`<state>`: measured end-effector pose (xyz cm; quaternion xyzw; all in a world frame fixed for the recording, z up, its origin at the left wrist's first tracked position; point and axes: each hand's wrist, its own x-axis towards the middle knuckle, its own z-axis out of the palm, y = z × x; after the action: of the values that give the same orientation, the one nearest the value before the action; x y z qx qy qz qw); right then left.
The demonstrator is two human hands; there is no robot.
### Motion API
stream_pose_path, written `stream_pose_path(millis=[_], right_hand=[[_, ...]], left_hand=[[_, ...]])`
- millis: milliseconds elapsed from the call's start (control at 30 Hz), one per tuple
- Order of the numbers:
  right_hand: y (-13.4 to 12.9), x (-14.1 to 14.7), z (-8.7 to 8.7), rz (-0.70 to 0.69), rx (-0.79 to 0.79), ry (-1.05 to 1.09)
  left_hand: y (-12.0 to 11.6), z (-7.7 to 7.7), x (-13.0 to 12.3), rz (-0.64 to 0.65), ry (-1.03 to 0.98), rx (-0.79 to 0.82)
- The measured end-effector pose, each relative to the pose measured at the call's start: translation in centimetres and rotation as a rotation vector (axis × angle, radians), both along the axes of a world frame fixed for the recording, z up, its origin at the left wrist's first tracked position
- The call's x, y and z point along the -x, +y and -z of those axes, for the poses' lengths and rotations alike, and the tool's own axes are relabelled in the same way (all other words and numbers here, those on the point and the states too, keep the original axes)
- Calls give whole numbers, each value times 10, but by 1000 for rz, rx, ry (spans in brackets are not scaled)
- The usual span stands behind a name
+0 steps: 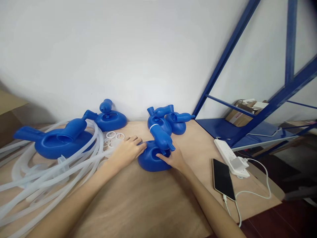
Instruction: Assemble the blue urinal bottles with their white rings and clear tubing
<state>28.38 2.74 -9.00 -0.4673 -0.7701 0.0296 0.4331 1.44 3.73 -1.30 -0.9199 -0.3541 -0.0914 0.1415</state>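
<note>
A blue plastic bottle with a hollow handle rests on the wooden table, a blue spouted piece with a white ring lying over its top. My right hand grips the bottle's right side, thumb in the handle opening. On the bottle's left side lies my left hand, fingers bent and close together, their tips partly hidden; what they hold, if anything, cannot be made out. White rings lie just beyond my left hand.
Coiled translucent tubes and a blue bottle cover the left. More blue bottles stand by the wall. At right are a phone, a power strip and a blue metal frame.
</note>
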Motion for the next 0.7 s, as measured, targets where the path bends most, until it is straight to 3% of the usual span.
stream_pose_path(millis=[200, 400, 533, 700], right_hand=[[-1, -1, -1, 1, 21, -3], [0, -2, 2, 3, 26, 6], [0, -2, 2, -1, 34, 20], [0, -2, 4, 13, 15, 19]], left_hand=[[-5, -5, -10, -73, -105, 97], [-9, -5, -26, -299, -236, 148], [-7, 0, -28, -305, -247, 133], [-6, -2, -25, -317, -245, 224]])
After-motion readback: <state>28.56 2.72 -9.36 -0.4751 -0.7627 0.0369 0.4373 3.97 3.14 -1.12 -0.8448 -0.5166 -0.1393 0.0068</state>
